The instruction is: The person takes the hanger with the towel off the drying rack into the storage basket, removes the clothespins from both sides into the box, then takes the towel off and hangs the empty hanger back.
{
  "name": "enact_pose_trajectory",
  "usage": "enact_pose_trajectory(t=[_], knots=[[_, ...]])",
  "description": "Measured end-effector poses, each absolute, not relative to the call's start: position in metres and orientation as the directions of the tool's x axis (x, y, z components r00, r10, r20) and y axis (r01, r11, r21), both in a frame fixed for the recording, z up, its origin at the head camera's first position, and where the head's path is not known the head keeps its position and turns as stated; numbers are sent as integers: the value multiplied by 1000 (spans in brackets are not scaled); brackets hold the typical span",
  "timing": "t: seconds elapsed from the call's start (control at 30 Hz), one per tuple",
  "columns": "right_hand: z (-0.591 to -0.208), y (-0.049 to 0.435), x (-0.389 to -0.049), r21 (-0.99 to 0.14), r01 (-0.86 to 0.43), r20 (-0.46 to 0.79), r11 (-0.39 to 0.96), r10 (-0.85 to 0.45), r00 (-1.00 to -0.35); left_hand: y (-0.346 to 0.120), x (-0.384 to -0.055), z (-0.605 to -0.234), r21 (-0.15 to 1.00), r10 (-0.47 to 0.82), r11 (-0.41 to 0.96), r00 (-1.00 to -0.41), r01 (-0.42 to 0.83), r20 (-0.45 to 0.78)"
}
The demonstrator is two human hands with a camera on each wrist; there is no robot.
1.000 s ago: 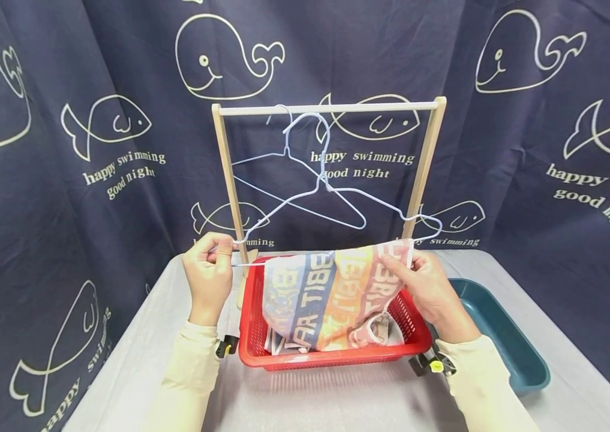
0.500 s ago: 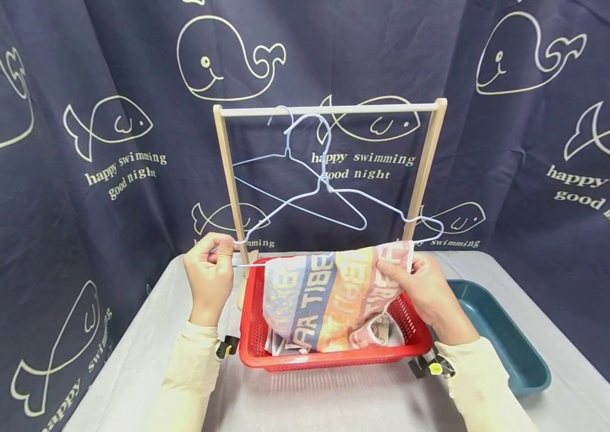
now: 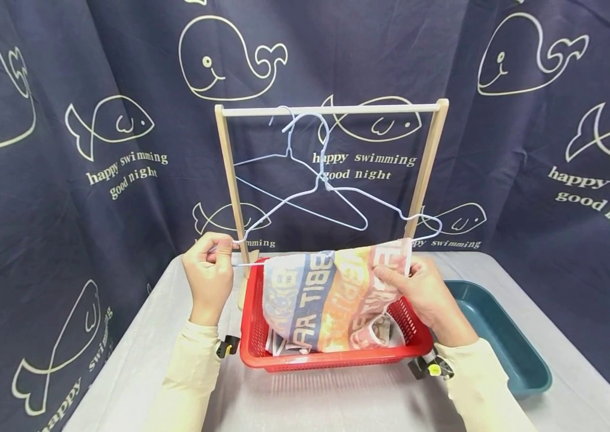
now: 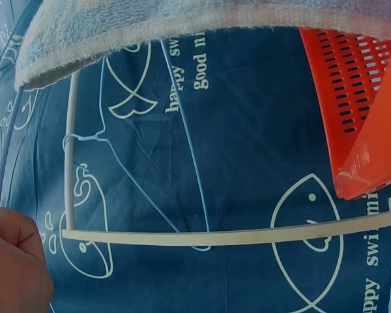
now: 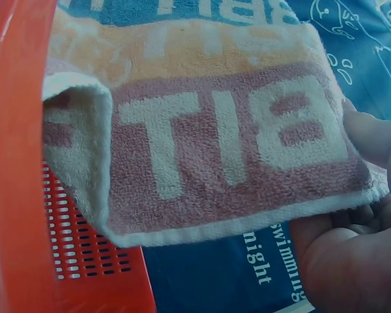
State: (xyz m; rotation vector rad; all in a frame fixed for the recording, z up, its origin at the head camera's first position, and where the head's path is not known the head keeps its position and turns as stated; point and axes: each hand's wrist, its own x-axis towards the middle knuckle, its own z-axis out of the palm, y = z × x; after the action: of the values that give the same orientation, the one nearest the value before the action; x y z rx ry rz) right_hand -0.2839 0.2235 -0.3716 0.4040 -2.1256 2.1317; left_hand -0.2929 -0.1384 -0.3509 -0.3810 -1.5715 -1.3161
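Observation:
A pale blue wire hanger (image 3: 358, 191) is held up above the basket, its left end gripped by my left hand (image 3: 210, 270). Over its lower bar hangs a small towel (image 3: 312, 300) striped in blue, orange and pink with block letters. My right hand (image 3: 426, 294) pinches the towel near its upper right edge, thumb on the near face. In the right wrist view, the pink end of the towel (image 5: 208, 143) runs into the fingers of the right hand (image 5: 358, 241). The towel's lower edge hangs into a red plastic basket (image 3: 331, 361), where a corner is folded over.
Behind stands a wooden rack (image 3: 427, 168) with a white rail (image 3: 380, 108); a second blue hanger (image 3: 305, 209) hangs from it. A teal tray (image 3: 520, 354) lies to the right on the grey-white table (image 3: 294, 402). A dark patterned curtain (image 3: 337, 48) surrounds the table.
My right hand has shifted slightly left and its thumb has slid a little along the towel, whose right part is more creased. The left hand stays nearly still on the hanger.

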Motion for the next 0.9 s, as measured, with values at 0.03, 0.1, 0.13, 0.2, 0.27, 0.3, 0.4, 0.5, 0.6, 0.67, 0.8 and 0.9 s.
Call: enact_pose_trajectory(t=[0.03,0.1,0.13,0.2,0.27,0.3,0.4,0.5,0.6,0.67,0.8,0.9], knots=[[-372,223,-284,-966,-257,257,-10,-117,-959,-139,-293,-351,550,-347,356,-440,756,828],[-371,223,-283,-967,-255,253,1,-131,-959,-139,-294,-351,550,-349,352,-439,757,828],[-371,222,-282,-967,-255,252,5,-138,-958,-139,-294,-351,550,-351,352,-438,757,828],[-371,222,-281,-967,-255,251,12,-151,-956,-139,-294,-351,550,-352,349,-438,759,827],[-371,221,-281,-967,-252,244,29,-157,-957,-139,-294,-351,551,-350,347,-440,759,827],[-371,221,-281,-968,-246,237,45,-156,-959,-139,-294,-351,551,-351,347,-440,759,827],[-372,221,-281,-969,-229,213,94,-156,-964,-140,-294,-351,552,-351,346,-441,758,826],[-372,220,-280,-966,-217,193,144,-164,-967,-140,-294,-351,554,-358,348,-439,756,824],[-373,220,-281,-962,-218,189,167,-173,-967,-142,-294,-350,558,-368,352,-438,752,821],[-374,219,-281,-961,-220,190,169,-174,-966,-142,-294,-350,560,-368,349,-439,752,819],[-377,219,-284,-960,-241,212,140,-194,-958,-143,-294,-350,560,-360,349,-444,751,820],[-378,219,-285,-958,-258,228,129,-208,-951,-143,-294,-350,564,-358,346,-450,750,818]])
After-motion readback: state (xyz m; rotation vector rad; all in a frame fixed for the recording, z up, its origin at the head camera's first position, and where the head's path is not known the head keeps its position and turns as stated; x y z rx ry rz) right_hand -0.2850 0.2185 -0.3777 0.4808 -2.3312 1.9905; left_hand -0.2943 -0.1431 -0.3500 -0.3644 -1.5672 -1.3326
